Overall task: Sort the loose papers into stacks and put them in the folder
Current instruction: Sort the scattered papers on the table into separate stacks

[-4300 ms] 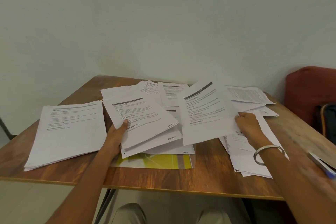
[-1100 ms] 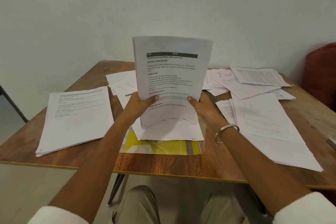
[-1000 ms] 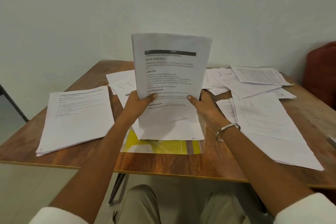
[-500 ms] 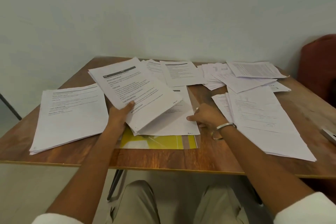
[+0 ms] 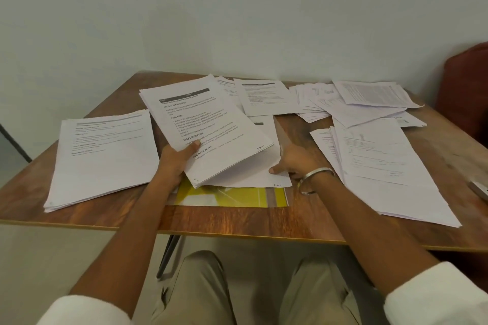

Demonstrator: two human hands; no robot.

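Head view: your left hand [image 5: 177,159] grips the bundle [image 5: 203,129], long axis tilted toward the left stack [image 5: 103,155]; right hand [image 5: 291,159] flat, fingers straight, pressing the sheet [image 5: 253,179].

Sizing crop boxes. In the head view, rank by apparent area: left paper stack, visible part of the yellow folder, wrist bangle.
1. left paper stack, clearly the largest.
2. yellow folder, only a strip showing under the papers.
3. wrist bangle, smallest.
The wide-angle lens distorts sizes, but the gaps are too large to change the order.
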